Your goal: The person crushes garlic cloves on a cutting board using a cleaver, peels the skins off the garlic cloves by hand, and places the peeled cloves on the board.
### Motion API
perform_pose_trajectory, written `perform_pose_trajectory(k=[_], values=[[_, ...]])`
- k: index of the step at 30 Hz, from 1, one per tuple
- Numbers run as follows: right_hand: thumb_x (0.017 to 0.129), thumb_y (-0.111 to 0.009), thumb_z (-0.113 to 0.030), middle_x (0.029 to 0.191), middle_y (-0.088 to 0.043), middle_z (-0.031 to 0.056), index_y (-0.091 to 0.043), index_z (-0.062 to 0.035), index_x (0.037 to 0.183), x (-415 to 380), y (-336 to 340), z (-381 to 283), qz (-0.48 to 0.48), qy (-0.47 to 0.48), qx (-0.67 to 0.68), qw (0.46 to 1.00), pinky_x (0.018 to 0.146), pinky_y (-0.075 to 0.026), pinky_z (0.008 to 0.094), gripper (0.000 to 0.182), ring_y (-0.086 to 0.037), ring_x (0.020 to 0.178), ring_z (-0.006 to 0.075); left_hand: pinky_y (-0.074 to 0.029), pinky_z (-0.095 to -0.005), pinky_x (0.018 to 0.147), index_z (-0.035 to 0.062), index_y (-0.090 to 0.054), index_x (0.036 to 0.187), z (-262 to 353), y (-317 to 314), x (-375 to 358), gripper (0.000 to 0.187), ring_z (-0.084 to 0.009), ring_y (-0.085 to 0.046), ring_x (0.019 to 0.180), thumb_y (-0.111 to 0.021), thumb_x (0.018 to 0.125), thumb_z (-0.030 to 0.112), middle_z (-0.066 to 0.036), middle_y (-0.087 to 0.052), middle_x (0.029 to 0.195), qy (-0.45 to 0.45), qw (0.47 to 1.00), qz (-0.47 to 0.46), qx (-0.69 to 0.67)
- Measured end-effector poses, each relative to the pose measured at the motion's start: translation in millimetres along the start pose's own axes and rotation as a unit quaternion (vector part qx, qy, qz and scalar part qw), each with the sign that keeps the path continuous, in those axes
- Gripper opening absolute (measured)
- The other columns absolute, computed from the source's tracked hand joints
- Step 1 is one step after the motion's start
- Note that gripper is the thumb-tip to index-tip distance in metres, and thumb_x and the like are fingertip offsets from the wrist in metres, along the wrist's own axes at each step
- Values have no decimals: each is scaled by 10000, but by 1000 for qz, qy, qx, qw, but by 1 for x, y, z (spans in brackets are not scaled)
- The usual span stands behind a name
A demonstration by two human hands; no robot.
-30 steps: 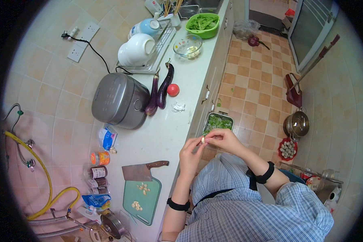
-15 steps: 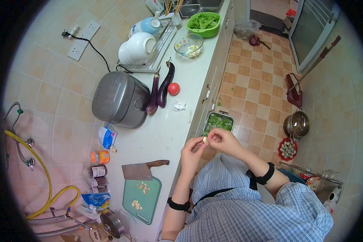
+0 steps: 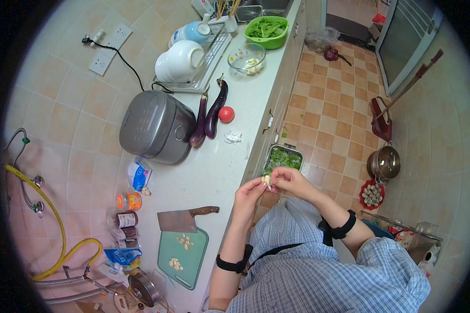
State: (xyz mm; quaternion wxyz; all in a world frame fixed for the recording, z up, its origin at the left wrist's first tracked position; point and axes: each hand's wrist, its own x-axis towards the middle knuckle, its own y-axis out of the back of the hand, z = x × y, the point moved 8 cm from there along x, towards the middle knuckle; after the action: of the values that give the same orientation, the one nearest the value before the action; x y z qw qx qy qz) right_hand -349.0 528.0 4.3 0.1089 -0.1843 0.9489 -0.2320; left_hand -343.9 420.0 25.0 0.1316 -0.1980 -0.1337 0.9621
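My left hand (image 3: 249, 197) pinches a pale garlic clove (image 3: 266, 180) between thumb and fingertips. From the other side, the fingertips of my right hand (image 3: 291, 182) close on the same clove, where a bit of thin skin seems to show. Just beyond both hands, below counter height, is a bin (image 3: 301, 166) holding green leaf scraps. On the counter to the left lie a cleaver (image 3: 176, 220) and a green cutting board (image 3: 185, 276) bearing two small groups of pale garlic pieces (image 3: 185, 241).
Two eggplants (image 3: 214, 117), a tomato (image 3: 226, 114) and crumpled white paper (image 3: 233, 137) lie beside a rice cooker (image 3: 156, 128). Farther along are a glass bowl (image 3: 246, 58), a green basin of leaves (image 3: 267, 32) and a dish rack (image 3: 214, 60). A pot (image 3: 384, 160) stands by the right wall.
My fingers have shifted slightly around the garlic clove, and more of its pale surface shows. Both hands stay close together in nearly the same place.
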Motion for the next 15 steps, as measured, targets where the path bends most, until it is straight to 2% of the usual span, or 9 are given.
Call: perform_pose_trajectory(k=[5, 7, 11, 13, 15], values=[[840, -532, -117, 798, -592, 31, -549, -14, 874, 0, -1, -3, -6, 6, 9, 1000, 674, -463, 223, 110, -570, 740, 95, -480, -287, 807, -57, -544, 1045, -8, 2, 1, 226, -175, -594, 854, -502, 865, 73, -113, -607, 942, 12, 999, -16, -50], [844, -533, -122, 799, -593, 30, -549, -14, 875, -1, -1, -6, -8, 8, 8, 1000, 672, -464, 222, 114, -571, 738, 93, -481, -286, 812, -58, -532, 1056, -13, 7, 2, 232, -177, -596, 850, -491, 870, 74, -112, -604, 949, 22, 998, 11, -52], [840, -563, -138, 804, -600, 35, -554, -10, 892, -2, 1, -7, 27, 7, 10, 1000, 659, -460, 210, 138, -571, 727, 87, -479, -277, 805, -52, -534, 1058, -7, 3, 1, 237, -168, -591, 860, -506, 865, 82, -106, -603, 949, 19, 998, 11, -59], [833, -580, -140, 805, -604, 35, -559, -9, 899, -2, 2, -10, 50, 22, 7, 998, 654, -456, 204, 148, -570, 723, 84, -478, -269, 792, -36, -526, 1069, 2, 4, -1, 245, -152, -585, 855, -531, 850, 72, -102, -604, 942, -1, 999, 53, 8], [801, -619, -109, 861, -592, 29, -573, 0, 950, -2, 6, -12, 83, 18, -165, 983, 677, -456, 200, 190, -560, 792, 80, -476, -262, 775, -30, -518, 1077, 1, 6, 1, 254, -141, -581, 848, -542, 840, 59, -100, -605, 939, -32, 997, 59, 32]])
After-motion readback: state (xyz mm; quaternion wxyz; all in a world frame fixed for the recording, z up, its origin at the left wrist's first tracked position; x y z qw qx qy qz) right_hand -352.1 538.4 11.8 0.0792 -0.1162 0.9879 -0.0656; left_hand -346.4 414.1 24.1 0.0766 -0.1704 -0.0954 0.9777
